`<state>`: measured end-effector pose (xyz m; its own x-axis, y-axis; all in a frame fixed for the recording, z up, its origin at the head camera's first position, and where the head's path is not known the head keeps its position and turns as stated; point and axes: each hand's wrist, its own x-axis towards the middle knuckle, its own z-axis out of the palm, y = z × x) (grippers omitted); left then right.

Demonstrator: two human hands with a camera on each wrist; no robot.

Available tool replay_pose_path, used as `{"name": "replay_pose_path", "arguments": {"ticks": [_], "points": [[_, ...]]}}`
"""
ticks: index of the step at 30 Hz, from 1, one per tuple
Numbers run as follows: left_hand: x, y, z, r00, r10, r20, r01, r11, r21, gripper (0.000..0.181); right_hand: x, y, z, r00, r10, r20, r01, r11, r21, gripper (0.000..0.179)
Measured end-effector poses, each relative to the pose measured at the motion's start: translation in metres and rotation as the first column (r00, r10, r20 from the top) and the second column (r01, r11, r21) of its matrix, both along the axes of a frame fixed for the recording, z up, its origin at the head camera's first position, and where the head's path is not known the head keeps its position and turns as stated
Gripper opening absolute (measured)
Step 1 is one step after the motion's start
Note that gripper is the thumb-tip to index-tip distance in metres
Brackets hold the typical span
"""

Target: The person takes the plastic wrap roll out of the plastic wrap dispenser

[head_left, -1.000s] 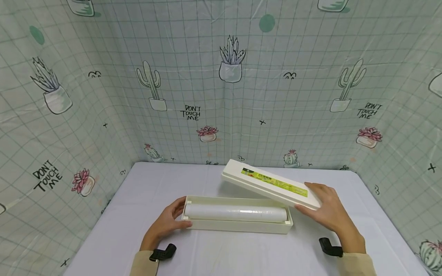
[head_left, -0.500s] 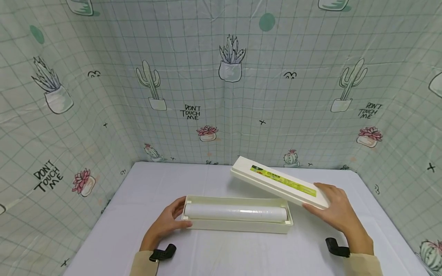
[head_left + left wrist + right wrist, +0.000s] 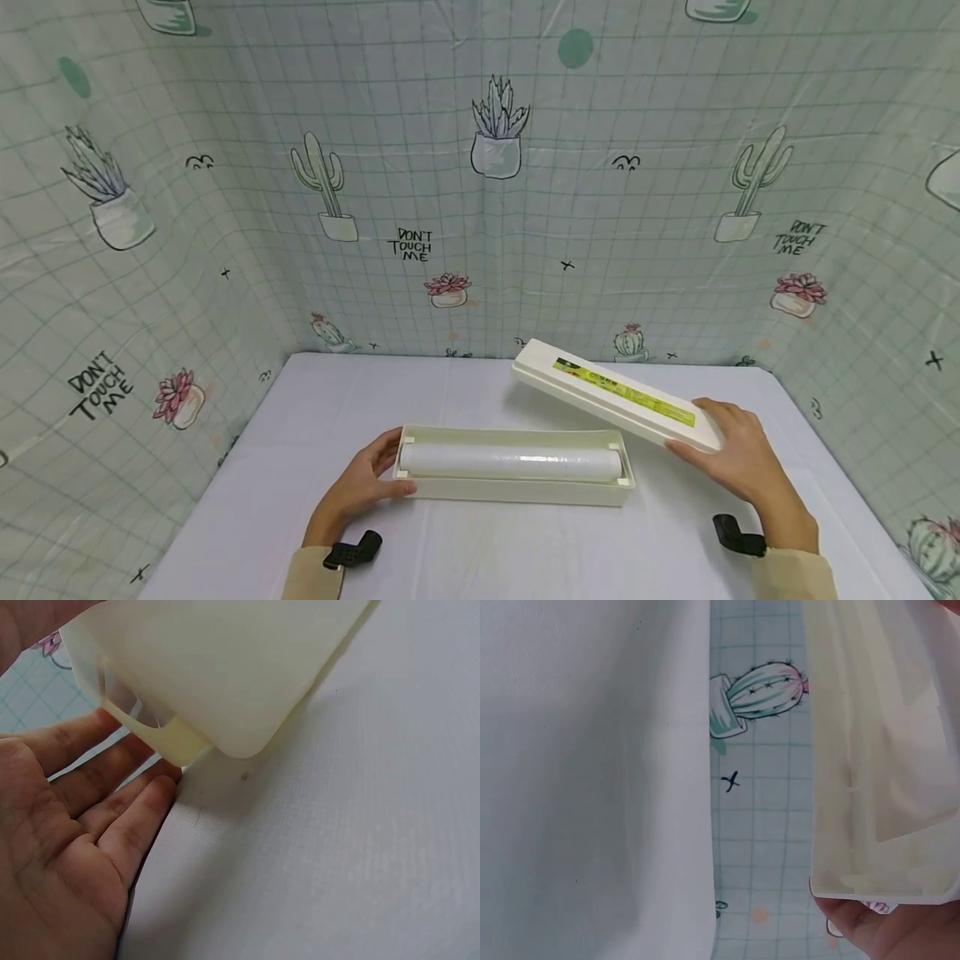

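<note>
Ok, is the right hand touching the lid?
Touching: the head view shows the right hand gripping the lid by its right end, thumb against the near edge.

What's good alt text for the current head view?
A person's right hand holds an angled white lid with a yellow-green label, off a long box that lies open with a white roll inside. The left hand grips the box's left end on a white table.
</note>
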<state>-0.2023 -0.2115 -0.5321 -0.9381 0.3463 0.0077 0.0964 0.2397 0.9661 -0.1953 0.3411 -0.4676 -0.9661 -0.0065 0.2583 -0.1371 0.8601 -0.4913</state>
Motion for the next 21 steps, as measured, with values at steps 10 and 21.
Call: {"name": "replay_pose_path", "arguments": {"ticks": [10, 21], "points": [[-0.001, 0.001, 0.002, 1.000, 0.025, 0.013, -0.025, 1.000, -0.002, 0.090, 0.001, 0.013, 0.001, 0.999, -0.032, -0.022, 0.032, 0.999, 0.018, 0.088], [0.001, -0.001, 0.000, 0.999, 0.020, 0.033, -0.020, 1.000, -0.009, 0.089, 0.005, 0.033, -0.008, 0.996, -0.059, -0.062, 0.060, 0.998, 0.010, 0.080]]}}
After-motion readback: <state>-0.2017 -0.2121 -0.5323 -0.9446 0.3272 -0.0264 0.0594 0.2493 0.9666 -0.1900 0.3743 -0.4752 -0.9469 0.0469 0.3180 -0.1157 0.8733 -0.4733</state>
